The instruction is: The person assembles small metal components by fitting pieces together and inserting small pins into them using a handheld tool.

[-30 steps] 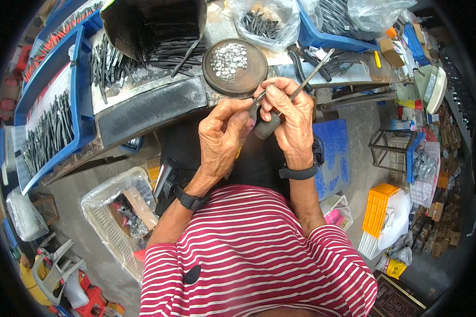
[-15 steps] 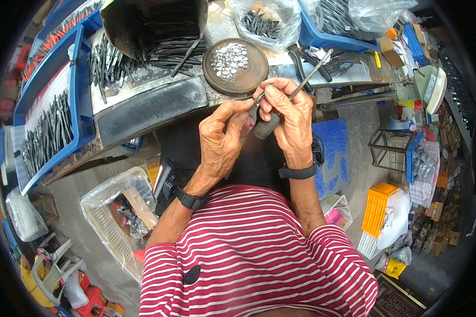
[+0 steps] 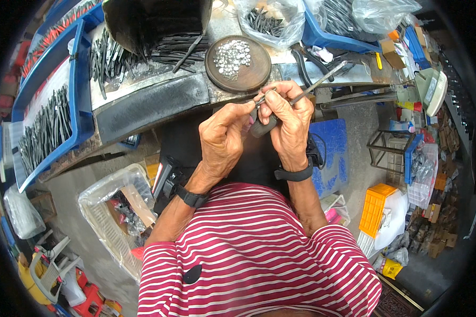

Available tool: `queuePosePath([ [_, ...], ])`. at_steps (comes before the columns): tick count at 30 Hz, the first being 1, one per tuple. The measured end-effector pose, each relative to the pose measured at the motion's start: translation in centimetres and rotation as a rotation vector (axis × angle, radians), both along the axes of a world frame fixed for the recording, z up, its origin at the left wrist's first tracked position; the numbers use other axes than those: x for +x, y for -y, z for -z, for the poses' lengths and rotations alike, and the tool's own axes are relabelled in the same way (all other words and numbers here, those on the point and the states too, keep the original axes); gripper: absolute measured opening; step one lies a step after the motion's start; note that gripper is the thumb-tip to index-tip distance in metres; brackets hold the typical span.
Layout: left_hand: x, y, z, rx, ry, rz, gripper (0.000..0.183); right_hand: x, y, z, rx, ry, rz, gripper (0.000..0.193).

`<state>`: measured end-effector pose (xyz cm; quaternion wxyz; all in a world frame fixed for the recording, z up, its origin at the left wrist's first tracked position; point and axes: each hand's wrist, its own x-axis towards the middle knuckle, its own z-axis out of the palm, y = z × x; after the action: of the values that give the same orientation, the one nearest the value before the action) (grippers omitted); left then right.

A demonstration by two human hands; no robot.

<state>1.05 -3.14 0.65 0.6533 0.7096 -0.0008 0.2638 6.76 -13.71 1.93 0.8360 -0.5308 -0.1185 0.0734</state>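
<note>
Head view: a worker in a striped shirt (image 3: pixel 259 248) kept both hands close together at the edge of a bench (image 3: pixel 219 95).
Change: over the last half second the rod (image 3: pixel 322 79) tipped lower toward the right — and a dark grip (image 3: pixel 262 128) slipped further under the hand.
Meaning: neither hand let go, so the close fingerwork appeared unbroken, with only the angle adjusted.
Left hand (image 3: pixel 222 132): thumb and forefinger were closed in a pinch on a thin piece (image 3: pixel 259 101), its near end hidden.
Right hand (image 3: pixel 290 116): the fingers were curled shut around the rod and the grip; whether those two joined could not be told.
Piece: it lay between the two sets of fingertips, just on the worker's side of the dish (image 3: pixel 260 68).
Dish: round and brown, it held shiny bits (image 3: pixel 231 57).
Bench: a black box (image 3: pixel 158 26), dark strips (image 3: pixel 177 53) and a clear bag (image 3: pixel 291 34) stood beyond; a blue tray (image 3: pixel 84 113) flanked them at left.
In the way: the right fingers covered most of the grip — and black handles (image 3: pixel 303 71) lay near the rod's outer stretch.
</note>
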Motion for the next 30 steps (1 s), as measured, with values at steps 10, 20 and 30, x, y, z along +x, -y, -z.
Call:
queuePosePath([
  [10,-0.3,-0.4,0.2,0.132,0.089,-0.004,0.014,-0.9,-0.3,0.4,-0.002,0.100,0.026,0.006],
  [20,-0.5,-0.6,0.3,-0.004,-0.002,0.037,0.011,-1.2,-0.6,0.7,0.040,0.053,0.034,0.006],
  [30,0.1,-1.4,0.3,-0.398,-0.097,0.131,0.010,-0.7,-1.8,-2.1,-0.237,0.127,0.036,0.006],
])
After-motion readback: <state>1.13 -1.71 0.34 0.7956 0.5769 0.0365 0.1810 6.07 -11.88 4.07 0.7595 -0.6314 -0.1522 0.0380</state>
